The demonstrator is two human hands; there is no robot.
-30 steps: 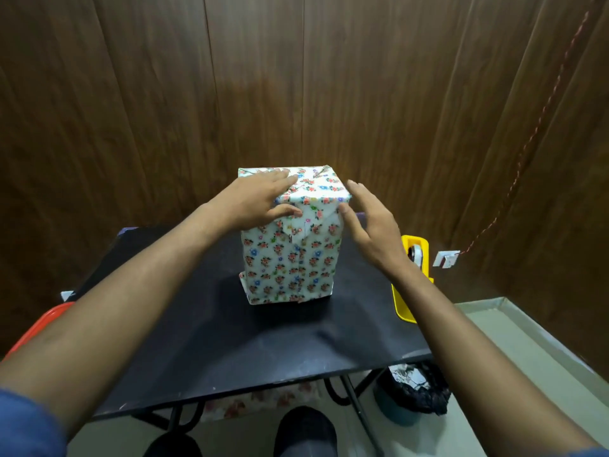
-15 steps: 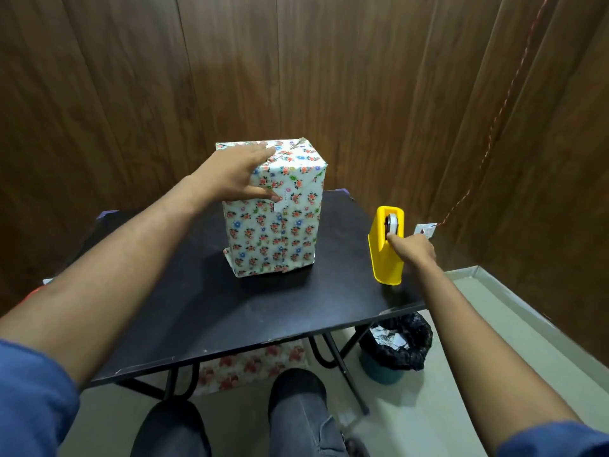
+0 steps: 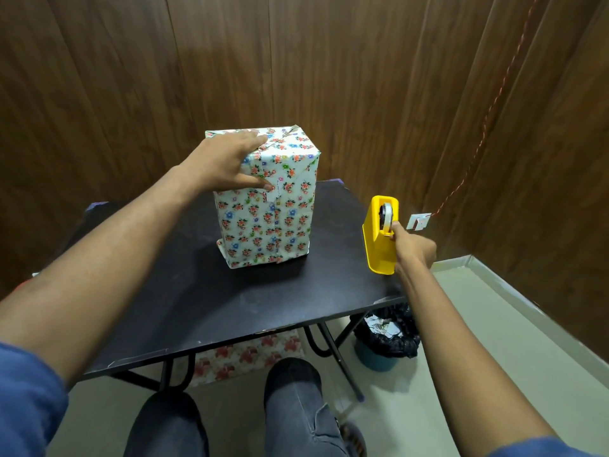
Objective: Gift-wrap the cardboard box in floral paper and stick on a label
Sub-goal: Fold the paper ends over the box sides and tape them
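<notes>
Wrapped box point(image 3: 267, 206) stands upright on black folding table point(image 3: 204, 291), toward the far middle, fully covered in floral paper; loose paper edge juts out at its lower left base. Left hand point(image 3: 224, 163) lies over the box's top near-left corner, fingers straight across the top face, thumb pressing the folded flap against the front face beside a small white tag point(image 3: 275, 192). Right hand point(image 3: 412, 250) is at the yellow tape dispenser point(image 3: 380, 242) on the table's right edge; thumb and forefinger pinch at the tape roll point(image 3: 386, 216), other fingers curled. Whether a tape end is actually gripped cannot be made out. Under the table: a sheet of floral paper point(image 3: 247, 357) and a blue bin with black liner point(image 3: 385, 341).
</notes>
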